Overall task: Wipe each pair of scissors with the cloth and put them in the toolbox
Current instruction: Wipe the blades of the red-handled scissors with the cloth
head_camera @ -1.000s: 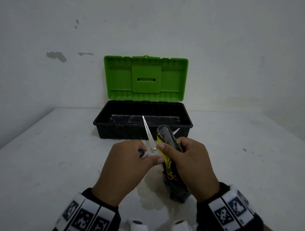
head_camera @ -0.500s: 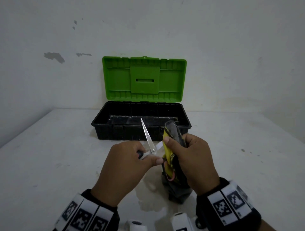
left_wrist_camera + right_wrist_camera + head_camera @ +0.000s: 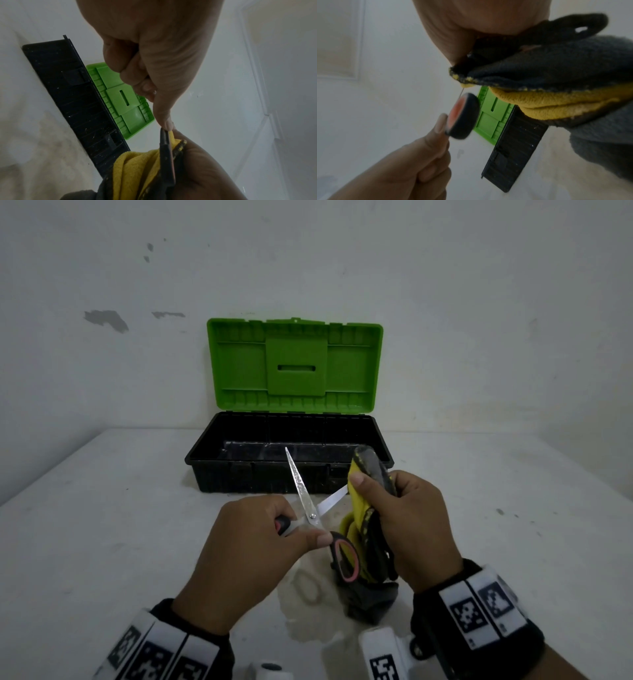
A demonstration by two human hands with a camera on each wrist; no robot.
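Since a moment ago I have spread the scissors (image 3: 310, 508) wider and slid the cloth (image 3: 364, 508) outward along the right-hand blade, so more bare steel shows between the pivot and my right hand (image 3: 407, 529). That blade looks nearly done; I judge the other blade, pointing up toward the toolbox (image 3: 289, 453), is still to be wiped. My left hand (image 3: 253, 546) has its fingers curled round one handle, thumb pressed by the pivot; my right-hand fingers are clamped on the cloth, folded over the blade. I hold the scissors in the air above the near middle of the bench (image 3: 102, 525). The toolbox stands open toward the far edge, lid (image 3: 294, 364) upright; nothing stands between it and the scissors.
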